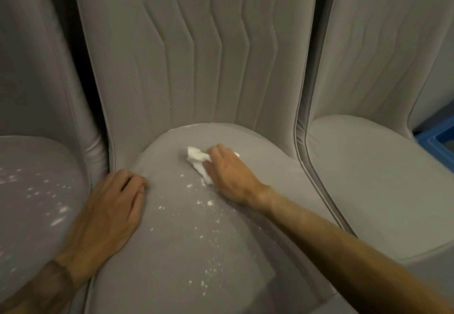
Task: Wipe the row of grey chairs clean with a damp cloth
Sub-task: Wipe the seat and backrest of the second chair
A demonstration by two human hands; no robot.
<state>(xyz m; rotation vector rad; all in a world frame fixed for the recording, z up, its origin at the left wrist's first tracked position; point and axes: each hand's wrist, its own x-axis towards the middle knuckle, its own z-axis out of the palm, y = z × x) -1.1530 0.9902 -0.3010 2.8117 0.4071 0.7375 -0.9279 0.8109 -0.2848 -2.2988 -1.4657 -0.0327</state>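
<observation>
Our right hand has the white cloth bunched under its curled fingers, which press it onto the middle chair seat well back, close to where the cushion meets the backrest. The cloth sticks out past the fingertips toward our left. What the next stroke turns on is the scatter of white specks. It starts just beside the cloth and runs from there toward the front edge of the seat, so it lies on our side of the cloth, below the wrist and forearm. The long run of that mess points back at us, and we judge a pull toward the body would cover it better than a sideways sweep. Our left hand lies flat and relaxed on the seat's left edge, holding nothing and seemingly bracing us. It is near the specks, but the right hand has the cloth. The left chair seat is speckled too and looks not yet wiped, while the right chair seat shows no marks.
</observation>
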